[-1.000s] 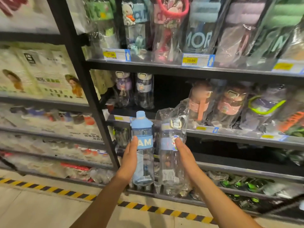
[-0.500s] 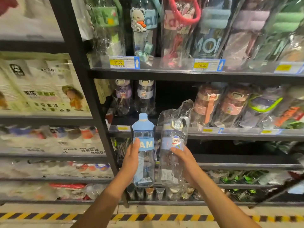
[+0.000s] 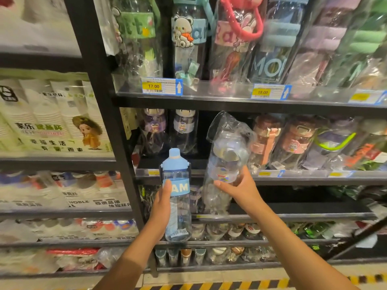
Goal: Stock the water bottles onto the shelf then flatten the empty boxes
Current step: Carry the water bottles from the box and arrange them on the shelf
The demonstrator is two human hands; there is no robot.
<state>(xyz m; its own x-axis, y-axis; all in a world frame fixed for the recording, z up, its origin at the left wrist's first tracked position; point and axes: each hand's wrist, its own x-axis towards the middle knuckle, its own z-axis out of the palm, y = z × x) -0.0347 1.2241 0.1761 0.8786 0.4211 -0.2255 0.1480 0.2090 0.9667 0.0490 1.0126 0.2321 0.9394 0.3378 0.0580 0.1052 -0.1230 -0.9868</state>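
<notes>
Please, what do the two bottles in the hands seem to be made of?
The blue-lidded bottle, in the left hand: apparently clear, glossy hard plastic, since the shelves show through; the lid looks opaque blue plastic. The wrapped bottle, in the right hand: also clear, probably plastic, under a thin, crinkled, shiny film bag.

paper cup packs [image 3: 52, 122] are lying left | price tag [image 3: 161, 86] is showing 17.00 | striped tape [image 3: 209, 287] is crossing floor
</notes>
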